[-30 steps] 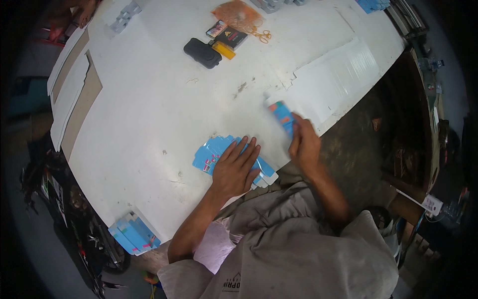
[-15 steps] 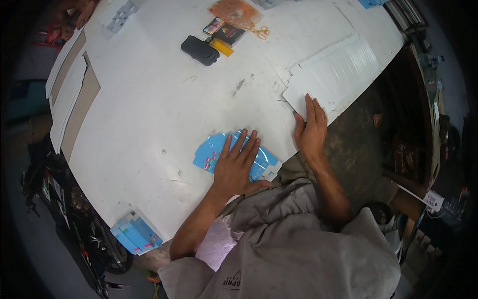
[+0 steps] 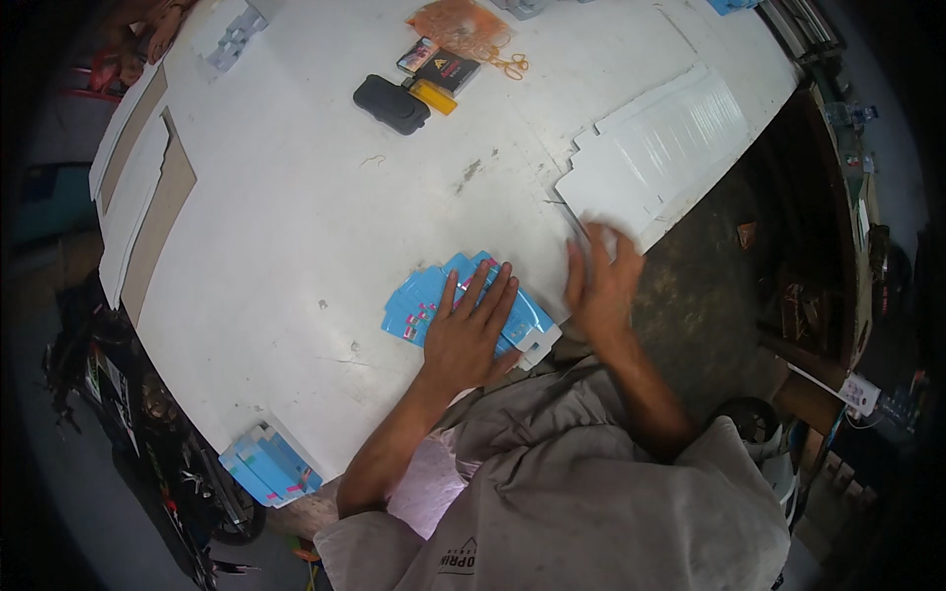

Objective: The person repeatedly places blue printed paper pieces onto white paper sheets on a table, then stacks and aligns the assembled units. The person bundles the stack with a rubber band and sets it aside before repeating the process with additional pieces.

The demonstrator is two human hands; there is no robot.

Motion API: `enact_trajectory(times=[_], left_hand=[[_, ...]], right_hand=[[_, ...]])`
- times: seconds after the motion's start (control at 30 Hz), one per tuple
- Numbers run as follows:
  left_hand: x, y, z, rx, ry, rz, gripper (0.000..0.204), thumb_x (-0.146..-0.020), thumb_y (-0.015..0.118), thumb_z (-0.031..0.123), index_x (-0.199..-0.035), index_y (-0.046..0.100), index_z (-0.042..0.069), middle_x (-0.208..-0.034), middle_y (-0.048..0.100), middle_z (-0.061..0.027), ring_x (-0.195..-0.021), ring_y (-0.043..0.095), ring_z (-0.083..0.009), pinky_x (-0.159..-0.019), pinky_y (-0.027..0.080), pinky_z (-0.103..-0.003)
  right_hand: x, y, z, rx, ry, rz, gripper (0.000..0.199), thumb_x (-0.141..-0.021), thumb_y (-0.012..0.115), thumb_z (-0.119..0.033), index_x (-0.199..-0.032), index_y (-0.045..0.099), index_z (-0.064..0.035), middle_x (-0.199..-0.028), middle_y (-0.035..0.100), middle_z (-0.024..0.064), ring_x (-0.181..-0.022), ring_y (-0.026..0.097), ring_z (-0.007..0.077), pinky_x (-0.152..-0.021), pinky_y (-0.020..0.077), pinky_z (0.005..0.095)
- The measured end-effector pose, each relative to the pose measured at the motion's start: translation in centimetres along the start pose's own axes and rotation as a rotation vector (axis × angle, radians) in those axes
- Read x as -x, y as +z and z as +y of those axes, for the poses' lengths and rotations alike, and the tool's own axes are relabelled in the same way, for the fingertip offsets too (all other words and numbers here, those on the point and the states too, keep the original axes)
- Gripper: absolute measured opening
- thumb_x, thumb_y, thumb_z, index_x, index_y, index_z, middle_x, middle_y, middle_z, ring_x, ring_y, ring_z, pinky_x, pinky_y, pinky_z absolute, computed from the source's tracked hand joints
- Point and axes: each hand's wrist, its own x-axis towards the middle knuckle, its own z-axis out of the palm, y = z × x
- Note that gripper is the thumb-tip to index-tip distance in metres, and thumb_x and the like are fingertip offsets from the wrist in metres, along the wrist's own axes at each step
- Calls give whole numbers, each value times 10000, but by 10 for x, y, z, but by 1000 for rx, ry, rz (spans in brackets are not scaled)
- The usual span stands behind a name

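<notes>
My left hand (image 3: 463,335) lies flat, fingers spread, on blue printed carton blanks (image 3: 415,299) near the table's front edge. White flaps show at their right end, beyond my thumb; the palm hides their middle. To the right, my right hand (image 3: 605,286) is raised at the near corner of a stack of white flat carton blanks (image 3: 660,148). Its thumb and fingers are apart and slightly curled, a little smeared by motion. I see nothing held between them.
A white table (image 3: 286,207) spreads out ahead. At its front left corner stand folded blue cartons (image 3: 268,463). Farther off lie a dark case (image 3: 391,102), a yellow lighter (image 3: 434,96), a black box (image 3: 446,71) and an orange bag (image 3: 458,27). Cardboard pieces (image 3: 163,197) lie left.
My right hand has drawn back toward me from the white blanks, its fingers curling. The left hand stays on the blue blanks, its thumb drawn in a little, uncovering more of the white flaps.
</notes>
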Motion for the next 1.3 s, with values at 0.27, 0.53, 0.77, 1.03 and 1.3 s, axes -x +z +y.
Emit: enact_trajectory(times=[0.27, 0.53, 0.77, 1.03, 1.3], left_hand=[[10, 20, -8, 42, 2, 59, 597, -985, 645, 344, -1515, 556, 84, -1625, 471, -150, -1498, 423, -360, -1231, 287, -554], [6, 12, 6, -144, -33, -74, 624, -984, 622, 308, -1560, 503, 100, -1681, 380, -158, -1532, 355, -420, -1222, 240, -666], [6, 20, -4, -146, 51, -27, 720, -965, 637, 386, -1557, 467, 15, -1666, 368, -230, -1530, 335, -486, -1234, 219, -668], [-14, -8, 2, 28, 2, -104, 722, -993, 618, 453, -1527, 487, -16, -1636, 414, -239, -1530, 360, -443, -1227, 266, -638], [-23, 7, -13, 34, 99, -5, 599, -1036, 550, 350, -1529, 514, 12, -1629, 435, -236, -1533, 374, -411, -1236, 287, -602]], right_hand=[[10, 7, 1, -200, -17, -204, 436, -937, 674, 10, -1372, 640, 1, -992, 640, 173, -963, 630, 391, -869, 509, 440], [23, -11, -23, -717, 308, -600, 215, -1061, 528, -78, -1209, 642, 27, -811, 670, 253, -766, 691, 439, -687, 520, 485], [34, -10, -26, -750, 328, -650, 175, -1041, 596, -132, -1135, 636, 10, -739, 653, 250, -724, 674, 475, -687, 530, 527], [-17, 19, 47, -15, -4, -12, 403, -943, 683, -60, -1342, 646, -22, -1135, 681, 200, -1032, 638, 393, -929, 501, 461], [1, 5, 10, -186, -40, -173, 400, -906, 630, 48, -1305, 648, 29, -1044, 639, 201, -911, 601, 378, -800, 470, 453]])
